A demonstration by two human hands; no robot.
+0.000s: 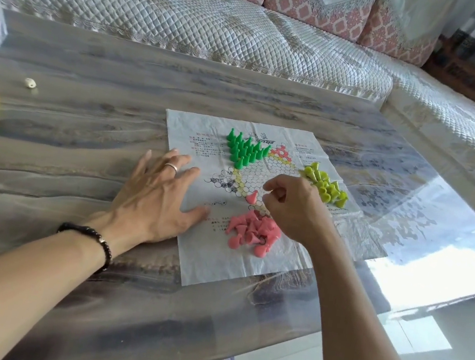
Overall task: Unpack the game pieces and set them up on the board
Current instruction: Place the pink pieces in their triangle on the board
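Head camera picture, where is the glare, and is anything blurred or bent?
Head view: bright window glare washes the glossy table at its right edge; the sofa and table edges bow from the wide lens; the pink pieces and paper board read sharp, though its print is too small to read.

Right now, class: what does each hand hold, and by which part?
Left hand: nothing; it lies flat on the sheet. Right hand: fingers curled beside one pink piece; any hold cannot be told.

one paper board (pixel 252 261), three piles of pegs, two hands.
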